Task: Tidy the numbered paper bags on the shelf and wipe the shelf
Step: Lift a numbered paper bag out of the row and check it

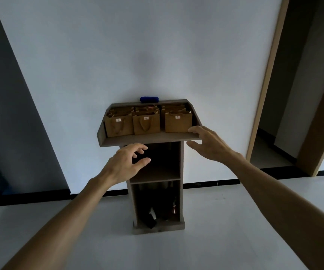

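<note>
Several brown paper bags with small white number labels stand in rows on the grey shelf top (pixel 149 137). Three are in the front row: a left bag (pixel 119 126), a middle bag (pixel 146 124) and a right bag (pixel 178 122). A blue cloth (pixel 149 99) lies rolled on the shelf's back edge. My left hand (pixel 127 163) hovers just below the shelf's front edge, fingers spread and empty. My right hand (pixel 208 144) is at the shelf's front right corner, fingers apart, fingertips close to the right bag, holding nothing.
The shelf tops a narrow grey stand (pixel 181 172) against a white wall. Its lower compartment holds dark bottles (pixel 151 218). A doorway with a wooden frame (pixel 264 90) opens at the right. Pale floor surrounds the stand.
</note>
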`<state>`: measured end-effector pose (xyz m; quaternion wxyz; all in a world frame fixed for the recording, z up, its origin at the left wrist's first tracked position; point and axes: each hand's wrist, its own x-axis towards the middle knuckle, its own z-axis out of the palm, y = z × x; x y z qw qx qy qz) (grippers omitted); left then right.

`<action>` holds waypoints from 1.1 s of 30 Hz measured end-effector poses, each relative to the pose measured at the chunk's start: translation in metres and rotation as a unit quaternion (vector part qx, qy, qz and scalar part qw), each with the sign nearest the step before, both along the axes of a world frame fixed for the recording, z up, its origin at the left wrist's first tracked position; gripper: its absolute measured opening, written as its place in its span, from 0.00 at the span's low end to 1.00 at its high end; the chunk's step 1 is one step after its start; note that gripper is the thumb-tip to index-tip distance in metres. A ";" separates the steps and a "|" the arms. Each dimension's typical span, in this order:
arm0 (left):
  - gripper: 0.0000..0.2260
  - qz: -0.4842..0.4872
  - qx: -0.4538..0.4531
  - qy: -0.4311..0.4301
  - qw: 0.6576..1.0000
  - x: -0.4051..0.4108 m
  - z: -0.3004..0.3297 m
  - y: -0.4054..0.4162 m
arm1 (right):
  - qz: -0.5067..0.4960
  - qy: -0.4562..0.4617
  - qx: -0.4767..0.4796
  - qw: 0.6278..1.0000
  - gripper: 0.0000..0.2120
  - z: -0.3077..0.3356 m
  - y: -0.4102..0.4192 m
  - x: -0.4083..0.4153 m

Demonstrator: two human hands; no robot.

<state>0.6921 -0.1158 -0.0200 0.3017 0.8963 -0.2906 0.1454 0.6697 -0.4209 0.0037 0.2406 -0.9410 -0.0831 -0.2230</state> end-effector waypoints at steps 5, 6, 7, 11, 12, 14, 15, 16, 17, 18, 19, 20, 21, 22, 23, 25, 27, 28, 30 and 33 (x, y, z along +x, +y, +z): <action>0.17 -0.011 -0.018 0.006 1.000 0.085 -0.014 -0.010 | -0.001 0.012 0.003 1.000 0.21 -0.012 -0.008 0.088; 0.17 -0.017 -0.019 0.007 1.000 0.104 -0.015 -0.011 | -0.006 0.013 -0.001 1.000 0.21 -0.014 -0.009 0.106; 0.17 -0.023 -0.018 0.007 1.000 0.124 -0.016 -0.014 | -0.011 0.014 -0.007 1.000 0.21 -0.016 -0.009 0.125; 0.17 -0.046 -0.024 0.014 0.999 0.206 -0.014 -0.024 | -0.021 0.034 -0.017 0.999 0.19 -0.014 -0.015 0.195; 0.17 -0.053 -0.025 0.014 0.998 0.226 -0.014 -0.027 | -0.025 0.033 -0.013 0.999 0.18 -0.012 -0.017 0.212; 0.17 -0.068 -0.022 0.015 0.997 0.263 -0.014 -0.033 | -0.036 0.025 0.006 0.999 0.18 -0.012 -0.021 0.241; 0.17 -0.075 -0.020 0.017 0.997 0.281 -0.014 -0.037 | -0.040 0.022 0.010 0.999 0.18 -0.014 -0.023 0.255; 0.17 -0.081 -0.019 0.019 0.996 0.297 -0.015 -0.041 | -0.044 0.023 0.008 0.999 0.19 -0.017 -0.026 0.268; 0.17 -0.086 -0.018 0.022 0.996 0.313 -0.017 -0.045 | -0.048 0.028 0.003 0.998 0.19 -0.021 -0.030 0.280; 0.17 -0.090 -0.016 0.024 0.996 0.328 -0.019 -0.049 | -0.052 0.032 -0.002 0.998 0.19 -0.024 -0.034 0.293; 0.18 -0.095 -0.014 0.026 0.995 0.343 -0.021 -0.053 | -0.058 0.032 -0.003 0.998 0.19 -0.027 -0.040 0.305; 0.18 -0.099 -0.015 0.028 0.995 0.357 -0.023 -0.058 | -0.065 0.033 -0.002 0.997 0.19 -0.029 -0.046 0.318; 0.18 -0.103 -0.017 0.029 0.994 0.371 -0.026 -0.063 | -0.073 0.033 0.002 0.997 0.18 -0.031 -0.053 0.331; 0.18 -0.107 -0.020 0.030 0.994 0.385 -0.029 -0.068 | -0.079 0.035 0.006 0.996 0.18 -0.033 -0.060 0.344; 0.17 -0.110 -0.021 0.030 0.993 0.398 -0.031 -0.074 | -0.083 0.036 0.010 0.996 0.18 -0.036 -0.067 0.356; 0.16 -0.112 -0.018 0.030 0.993 0.424 -0.037 -0.087 | -0.086 0.035 0.014 0.996 0.16 -0.042 -0.082 0.382; 0.16 -0.112 -0.013 0.027 0.993 0.451 -0.041 -0.101 | -0.086 0.030 0.016 0.996 0.14 -0.047 -0.097 0.408; 0.17 -0.113 -0.013 0.027 0.993 0.464 -0.042 -0.108 | -0.086 0.028 0.020 0.996 0.14 -0.050 -0.104 0.422; 0.17 -0.117 -0.016 0.021 0.993 0.491 -0.044 -0.124 | -0.087 0.030 0.027 0.995 0.15 -0.055 -0.119 0.448; 0.16 -0.113 -0.025 0.013 0.993 0.527 -0.045 -0.147 | -0.086 0.030 0.019 0.996 0.17 -0.060 -0.138 0.488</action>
